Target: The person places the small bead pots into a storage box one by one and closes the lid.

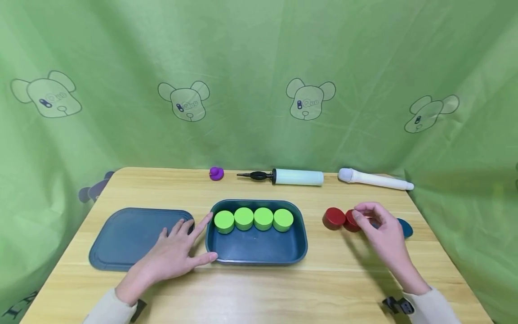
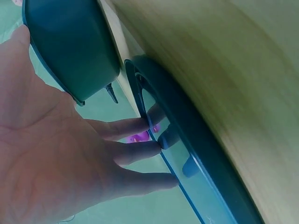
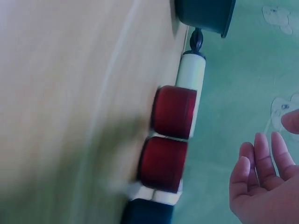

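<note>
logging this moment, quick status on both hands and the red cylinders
Left hand at container and lid. Right hand empty, above red cylinders. Red cylinders outside container. Nothing visible between right hand and them.

The right fingers [image 1: 373, 207] partly hide a red cylinder [image 1: 350, 222] and a blue piece [image 1: 406, 228]; the right wrist view crops the box [image 3: 205, 14].

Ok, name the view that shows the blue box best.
The head view: it shows the blue box from above, with four green cylinders inside and the left hand at its rim. The left wrist view shows only its outside, cut off; the right wrist view, just a part at the top edge.
</note>
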The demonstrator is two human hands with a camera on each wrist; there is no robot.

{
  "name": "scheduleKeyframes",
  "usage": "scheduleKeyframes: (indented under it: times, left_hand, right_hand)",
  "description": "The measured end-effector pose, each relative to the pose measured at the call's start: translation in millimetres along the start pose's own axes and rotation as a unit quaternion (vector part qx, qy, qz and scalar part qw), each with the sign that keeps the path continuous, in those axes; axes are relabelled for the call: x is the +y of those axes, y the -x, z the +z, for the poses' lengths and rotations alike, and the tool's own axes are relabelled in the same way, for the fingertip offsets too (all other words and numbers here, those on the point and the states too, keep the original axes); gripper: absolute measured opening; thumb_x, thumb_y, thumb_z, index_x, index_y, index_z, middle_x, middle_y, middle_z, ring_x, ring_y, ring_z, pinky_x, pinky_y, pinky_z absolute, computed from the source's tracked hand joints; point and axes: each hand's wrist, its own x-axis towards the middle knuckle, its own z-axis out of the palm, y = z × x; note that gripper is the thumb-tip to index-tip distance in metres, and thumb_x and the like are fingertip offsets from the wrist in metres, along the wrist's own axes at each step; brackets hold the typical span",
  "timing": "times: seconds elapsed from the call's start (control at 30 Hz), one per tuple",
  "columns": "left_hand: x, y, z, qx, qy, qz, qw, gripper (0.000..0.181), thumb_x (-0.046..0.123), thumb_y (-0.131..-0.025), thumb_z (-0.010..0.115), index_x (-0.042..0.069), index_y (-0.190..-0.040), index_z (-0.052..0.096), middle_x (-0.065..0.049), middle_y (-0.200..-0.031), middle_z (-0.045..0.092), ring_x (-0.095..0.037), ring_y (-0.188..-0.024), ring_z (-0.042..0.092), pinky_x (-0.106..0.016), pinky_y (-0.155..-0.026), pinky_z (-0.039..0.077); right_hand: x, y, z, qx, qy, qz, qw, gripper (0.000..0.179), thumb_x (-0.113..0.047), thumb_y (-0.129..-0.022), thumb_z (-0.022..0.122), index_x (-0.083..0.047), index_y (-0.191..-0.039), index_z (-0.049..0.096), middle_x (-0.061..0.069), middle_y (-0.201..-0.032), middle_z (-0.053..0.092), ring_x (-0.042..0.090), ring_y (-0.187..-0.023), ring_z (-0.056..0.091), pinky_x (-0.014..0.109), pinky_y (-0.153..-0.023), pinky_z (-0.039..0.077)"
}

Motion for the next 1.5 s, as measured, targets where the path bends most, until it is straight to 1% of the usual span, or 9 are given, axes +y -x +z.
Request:
scheduleKeyframes:
  times: [0.23,0.47,0.67,0.8,0.9,1.07,1.23,1.33,1.5]
  left_hand:
    - [-1.1,-0.1,0.2,0.011,-0.017,0.014,0.9997,0.1,0.087,-0.098,0.048,0.036,-0.177,0.014,-0.031,-0.161,0.045,-0.056,-0.148,0.042,-0.087,-0.111,0.027]
    - [-0.9,-0.2,0.4,0.011,-0.016,0.019,0.9996,0.1,0.087,-0.098,0.048,0.035,-0.177,0.015,-0.031,-0.16,0.047,-0.054,-0.145,0.045,-0.083,-0.109,0.033]
    - [-0.3,1.5,0.1,0.008,-0.003,0.013,0.9999,0.1,0.086,-0.098,0.049,0.036,-0.177,0.014,-0.031,-0.161,0.045,-0.055,-0.146,0.043,-0.082,-0.108,0.036]
    - [-0.7,2.4,0.5,0.011,-0.002,0.013,0.9998,0.1,0.084,-0.099,0.051,0.036,-0.177,0.014,-0.032,-0.161,0.045,-0.055,-0.146,0.043,-0.083,-0.108,0.036]
    - [-1.5,2.7,1.4,0.013,-0.002,0.014,0.9998,0.099,0.083,-0.099,0.052,0.036,-0.177,0.014,-0.031,-0.161,0.045,-0.055,-0.146,0.043,-0.083,-0.107,0.036]
    - [-1.1,2.4,2.5,0.01,0.0,0.016,0.9998,0.099,0.084,-0.099,0.052,0.037,-0.177,0.013,-0.031,-0.162,0.044,-0.055,-0.146,0.043,-0.084,-0.106,0.036]
    - [-0.1,3.1,1.3,0.006,-0.001,0.014,0.9999,0.099,0.084,-0.099,0.052,0.036,-0.177,0.014,-0.031,-0.162,0.044,-0.056,-0.146,0.043,-0.084,-0.105,0.038]
    - [0.9,2.5,-0.1,0.005,0.0,0.014,0.9999,0.099,0.083,-0.099,0.052,0.035,-0.177,0.014,-0.032,-0.162,0.044,-0.056,-0.146,0.043,-0.084,-0.106,0.037]
    - [0.7,0.1,-0.8,0.005,-0.002,0.018,0.9998,0.098,0.082,-0.1,0.052,0.034,-0.178,0.015,-0.033,-0.162,0.044,-0.056,-0.146,0.043,-0.083,-0.106,0.037]
  right_hand:
    - [24,6.5,-16,0.027,-0.031,0.026,0.9988,0.024,-0.012,-0.108,0.071,0.0,-0.129,0.069,-0.012,-0.11,0.072,0.005,-0.099,0.066,0.01,-0.085,0.05]
    - [43,4.6,-34,0.044,-0.025,0.037,0.998,0.021,-0.012,-0.108,0.071,-0.008,-0.129,0.068,-0.013,-0.112,0.069,0.002,-0.1,0.063,0.008,-0.088,0.047]
    - [55,-1.2,-50,0.063,-0.018,0.053,0.9965,0.027,-0.014,-0.107,0.072,-0.003,-0.132,0.068,-0.017,-0.111,0.07,0.001,-0.101,0.063,0.007,-0.084,0.046]
    - [66,0.7,-61,0.058,-0.012,0.075,0.9954,0.031,-0.019,-0.108,0.072,-0.003,-0.135,0.067,-0.018,-0.114,0.068,0.002,-0.103,0.062,0.006,-0.083,0.047]
    - [74,5.3,-68,0.058,0.009,0.088,0.9943,0.035,-0.023,-0.108,0.073,-0.004,-0.136,0.066,-0.012,-0.119,0.062,0.002,-0.103,0.058,0.005,-0.082,0.046]
    - [93,10.6,-77,0.063,0.07,0.083,0.9921,0.039,-0.023,-0.106,0.075,0.002,-0.135,0.066,0.007,-0.134,0.05,0.004,-0.111,0.048,0.002,-0.082,0.039]
    - [110,9.1,-83,0.022,0.07,0.092,0.9931,0.042,-0.024,-0.106,0.076,0.002,-0.138,0.065,0.019,-0.145,0.047,0.018,-0.118,0.048,0.002,-0.082,0.039]
    - [117,8.0,-87,-0.035,0.062,0.122,0.99,0.05,-0.03,-0.108,0.074,0.001,-0.145,0.06,0.027,-0.151,0.044,0.03,-0.122,0.048,0.018,-0.086,0.043]
    - [127,8.0,-92,-0.101,0.037,0.166,0.9803,0.05,-0.034,-0.107,0.075,-0.01,-0.148,0.058,0.034,-0.152,0.047,-0.003,-0.108,0.053,0.02,-0.081,0.042]
